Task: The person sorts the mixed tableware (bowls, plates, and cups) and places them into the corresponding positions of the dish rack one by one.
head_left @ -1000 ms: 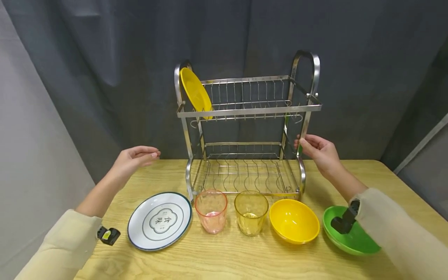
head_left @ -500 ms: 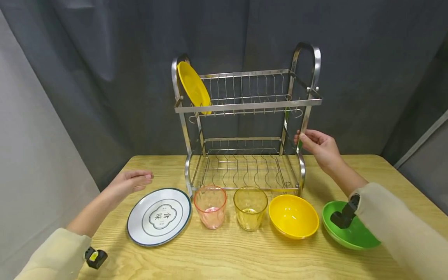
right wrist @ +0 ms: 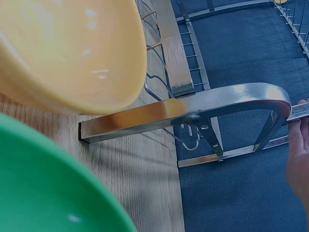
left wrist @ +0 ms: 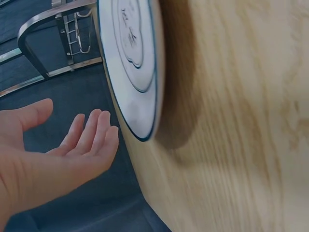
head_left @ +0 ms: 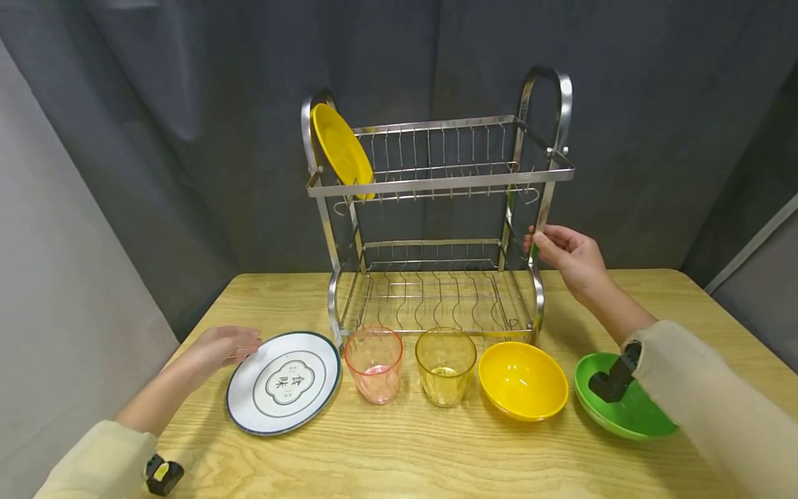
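Note:
My left hand [head_left: 221,346] is at the far left edge of a white plate [head_left: 283,416] with a blue rim and dark characters. In the left wrist view a small gap shows between its loosely bent fingers [left wrist: 99,135] and the plate [left wrist: 137,113]. The hand holds nothing. With thumb and fingers my right hand [head_left: 570,256] grips the right front post of a two-tier metal dish rack [head_left: 436,184]. At the right wrist view's edge only part of that hand [right wrist: 300,159] shows, on the post. A yellow plate [head_left: 343,149] leans upright in the rack's upper tier, left end.
Along the rack's front stand a pink cup [head_left: 375,364], a yellow cup [head_left: 445,367], a yellow bowl [head_left: 524,381] and a green bowl [head_left: 648,412], partly under my right sleeve. Everything sits on a wooden table [head_left: 399,457], before a dark curtain [head_left: 249,138].
My left hand has come down and slightly left, from above the table to the white plate's edge. The right hand keeps its grip on the rack post. The head view has tilted slightly.

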{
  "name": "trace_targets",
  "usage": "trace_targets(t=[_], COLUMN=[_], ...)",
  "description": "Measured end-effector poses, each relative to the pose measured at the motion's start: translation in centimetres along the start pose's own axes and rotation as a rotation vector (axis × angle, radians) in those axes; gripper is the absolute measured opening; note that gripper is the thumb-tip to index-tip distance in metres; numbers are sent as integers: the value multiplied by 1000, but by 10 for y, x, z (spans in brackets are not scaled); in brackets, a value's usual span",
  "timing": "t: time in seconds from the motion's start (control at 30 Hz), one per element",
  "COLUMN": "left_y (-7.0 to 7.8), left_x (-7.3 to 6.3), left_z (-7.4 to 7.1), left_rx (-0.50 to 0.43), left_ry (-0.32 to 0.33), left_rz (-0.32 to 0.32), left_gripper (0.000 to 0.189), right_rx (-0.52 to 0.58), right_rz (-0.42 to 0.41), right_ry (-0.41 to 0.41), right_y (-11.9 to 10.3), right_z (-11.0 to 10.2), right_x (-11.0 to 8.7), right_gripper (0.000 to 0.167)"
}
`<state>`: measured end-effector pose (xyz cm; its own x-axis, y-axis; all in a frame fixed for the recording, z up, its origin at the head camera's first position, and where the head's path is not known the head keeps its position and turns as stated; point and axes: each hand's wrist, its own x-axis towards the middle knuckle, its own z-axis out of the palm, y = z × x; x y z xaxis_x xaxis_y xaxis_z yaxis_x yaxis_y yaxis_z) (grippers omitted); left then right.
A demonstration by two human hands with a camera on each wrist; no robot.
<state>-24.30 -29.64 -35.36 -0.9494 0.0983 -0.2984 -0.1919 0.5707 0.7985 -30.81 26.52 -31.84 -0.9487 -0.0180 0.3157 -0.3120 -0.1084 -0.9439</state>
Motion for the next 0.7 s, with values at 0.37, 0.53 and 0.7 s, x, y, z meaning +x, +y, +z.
trace_targets(t=[0.37,0.53,0.7], left_y=[-14,-18,-25], left_x=[-2,0,2], left_z=[-6,-7,-6], left_rx=[62,43,31], left_ry=[40,37,26], left_rz=[-19,-71,-131], left_gripper=[60,62,63], right_rx=[-18,-35,-36], right_rz=[-2,7,12], right_ry=[8,19,21], right_y=[-1,-2,-2], right_z=[1,1,2], right_x=[-2,-3,-3], right_gripper=[19,16,15])
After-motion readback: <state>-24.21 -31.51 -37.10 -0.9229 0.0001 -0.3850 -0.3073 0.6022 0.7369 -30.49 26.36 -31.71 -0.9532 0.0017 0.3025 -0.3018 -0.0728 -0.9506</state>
